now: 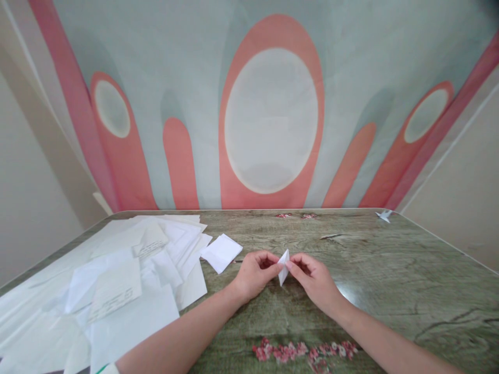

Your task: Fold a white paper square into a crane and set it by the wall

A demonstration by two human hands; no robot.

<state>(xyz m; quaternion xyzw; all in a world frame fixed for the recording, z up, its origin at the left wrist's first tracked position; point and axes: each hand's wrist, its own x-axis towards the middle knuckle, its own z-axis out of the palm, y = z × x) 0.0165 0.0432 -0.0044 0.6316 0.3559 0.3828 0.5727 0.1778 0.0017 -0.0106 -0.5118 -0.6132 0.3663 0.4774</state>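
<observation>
A small folded piece of white paper (284, 268), narrow and pointed at both ends, stands upright between my two hands above the middle of the table. My left hand (255, 272) pinches its left side between thumb and fingers. From the other side, my right hand (315, 280) grips it the same way, thumb on the near face. Left of my left hand lies a little stack of square white paper sheets (222, 253). The fingertips behind the folded paper are partly hidden.
Loose white papers (132, 332) spread over the left of the wood-patterned table (405, 291), some with printed lines. A small folded white paper figure (384, 215) sits at the far right corner. Behind the table rises a wall hanging (206, 62) with coral shapes.
</observation>
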